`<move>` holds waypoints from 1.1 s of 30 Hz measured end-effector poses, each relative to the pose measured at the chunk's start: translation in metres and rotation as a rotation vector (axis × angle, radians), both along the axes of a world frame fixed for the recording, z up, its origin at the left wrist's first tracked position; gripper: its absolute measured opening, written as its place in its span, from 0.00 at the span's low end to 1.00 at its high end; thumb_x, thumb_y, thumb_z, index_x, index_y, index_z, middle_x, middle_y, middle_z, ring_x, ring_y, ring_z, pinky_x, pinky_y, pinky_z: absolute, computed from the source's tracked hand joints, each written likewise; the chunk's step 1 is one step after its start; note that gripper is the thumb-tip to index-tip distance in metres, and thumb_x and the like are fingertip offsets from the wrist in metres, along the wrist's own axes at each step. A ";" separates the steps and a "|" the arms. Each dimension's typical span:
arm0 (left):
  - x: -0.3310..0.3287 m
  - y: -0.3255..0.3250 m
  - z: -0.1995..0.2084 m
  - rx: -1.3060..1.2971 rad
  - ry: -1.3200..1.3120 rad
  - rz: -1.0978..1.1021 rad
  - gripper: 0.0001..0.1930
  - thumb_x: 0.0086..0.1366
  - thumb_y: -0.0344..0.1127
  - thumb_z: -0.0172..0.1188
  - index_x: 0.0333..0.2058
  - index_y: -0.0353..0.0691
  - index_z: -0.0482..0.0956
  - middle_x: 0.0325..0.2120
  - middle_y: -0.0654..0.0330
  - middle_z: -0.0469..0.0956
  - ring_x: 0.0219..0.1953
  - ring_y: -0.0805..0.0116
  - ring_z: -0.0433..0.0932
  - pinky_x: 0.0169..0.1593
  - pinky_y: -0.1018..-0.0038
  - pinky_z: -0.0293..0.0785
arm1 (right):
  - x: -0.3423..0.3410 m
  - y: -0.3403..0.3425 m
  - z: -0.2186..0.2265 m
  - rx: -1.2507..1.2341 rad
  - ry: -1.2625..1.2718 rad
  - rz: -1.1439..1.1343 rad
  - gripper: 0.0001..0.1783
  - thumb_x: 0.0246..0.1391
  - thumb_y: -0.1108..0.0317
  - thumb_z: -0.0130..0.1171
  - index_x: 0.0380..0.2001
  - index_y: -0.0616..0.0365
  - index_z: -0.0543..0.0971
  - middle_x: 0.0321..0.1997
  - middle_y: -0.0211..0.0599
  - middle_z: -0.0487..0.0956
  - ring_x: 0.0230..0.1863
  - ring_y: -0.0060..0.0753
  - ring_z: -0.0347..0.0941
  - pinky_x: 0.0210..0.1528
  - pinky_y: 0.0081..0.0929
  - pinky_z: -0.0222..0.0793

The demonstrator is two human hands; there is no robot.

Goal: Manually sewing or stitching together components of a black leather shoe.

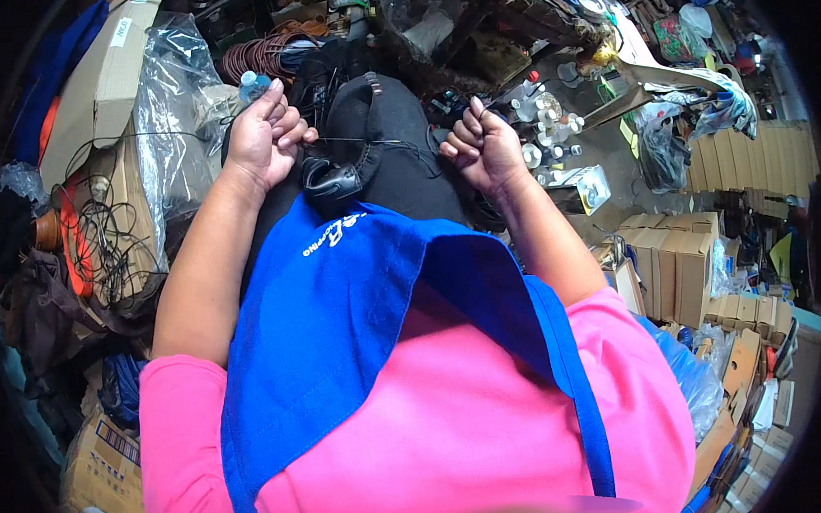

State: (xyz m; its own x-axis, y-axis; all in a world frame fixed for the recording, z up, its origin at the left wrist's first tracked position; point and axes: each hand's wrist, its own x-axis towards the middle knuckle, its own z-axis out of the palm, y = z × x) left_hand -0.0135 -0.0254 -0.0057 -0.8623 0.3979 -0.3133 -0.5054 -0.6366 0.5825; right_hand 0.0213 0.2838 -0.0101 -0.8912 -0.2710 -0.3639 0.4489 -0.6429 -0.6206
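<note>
- Left hand (pixel 266 139): raised over the left side of the lap, fingers curled inward with the thumb against the index finger, grasping a thin black cord (pixel 397 144).
- Right hand (pixel 488 150): raised over the right side of the lap, well apart from the left; its fingers are clenched and grasp the same cord, a dark strand of which shows against the upper fingers.
- Cord: lies between the two hands, crossing above the dark trousers (pixel 417 188), with loose strands near the right hand; a dark line also runs leftward from the left hand. Whether the cord is wound around any finger cannot be told.
- Black item (pixel 333 183): rests on the lap between the forearms, just above the blue apron (pixel 327 314) in view; its rounded edge is visible, but its kind is uncertain.
- Clothing: the apron hangs over a pink shirt (pixel 489 426).
- Left surroundings: clear plastic sheeting (pixel 171 93) beside a large cardboard box (pixel 107 104); below these, a tangle of black wire (pixel 111 240).
- Upper surroundings: a reddish-brown coil (pixel 254 61) beyond the left hand.
- Right surroundings: small white bottles (pixel 548 118) grouped near the right hand; stacked cardboard boxes (pixel 668 266) farther down.
</note>
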 end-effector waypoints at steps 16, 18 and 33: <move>0.061 0.045 0.034 -1.769 1.240 -0.449 0.21 0.45 0.44 0.68 0.33 0.35 0.76 0.32 0.53 0.73 0.36 0.54 0.75 0.40 0.61 0.72 | -0.050 -0.053 0.051 1.606 1.205 0.538 0.22 0.43 0.56 0.68 0.40 0.54 0.78 0.31 0.36 0.73 0.32 0.32 0.71 0.37 0.29 0.69; 0.058 0.040 0.033 -1.544 1.389 -0.425 0.21 0.44 0.43 0.68 0.34 0.36 0.76 0.30 0.54 0.73 0.35 0.54 0.75 0.41 0.63 0.72 | -0.050 -0.054 0.050 1.620 1.072 0.561 0.20 0.43 0.57 0.69 0.35 0.57 0.77 0.29 0.36 0.73 0.32 0.32 0.71 0.37 0.28 0.69; 0.053 -0.073 0.082 -1.554 0.903 -0.110 0.16 0.62 0.29 0.52 0.49 0.37 0.75 0.42 0.56 0.76 0.41 0.72 0.74 0.44 0.77 0.70 | 0.010 -0.017 0.128 0.627 0.759 0.489 0.24 0.43 0.55 0.69 0.41 0.59 0.77 0.38 0.36 0.77 0.42 0.34 0.73 0.43 0.27 0.69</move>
State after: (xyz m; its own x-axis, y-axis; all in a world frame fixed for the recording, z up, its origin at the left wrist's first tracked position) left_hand 0.0398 -0.0986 0.0766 -0.9530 0.2903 0.0860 0.2758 0.7147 0.6428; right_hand 0.0318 0.2667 0.1182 -0.7880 -0.6146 0.0366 -0.0669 0.0264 -0.9974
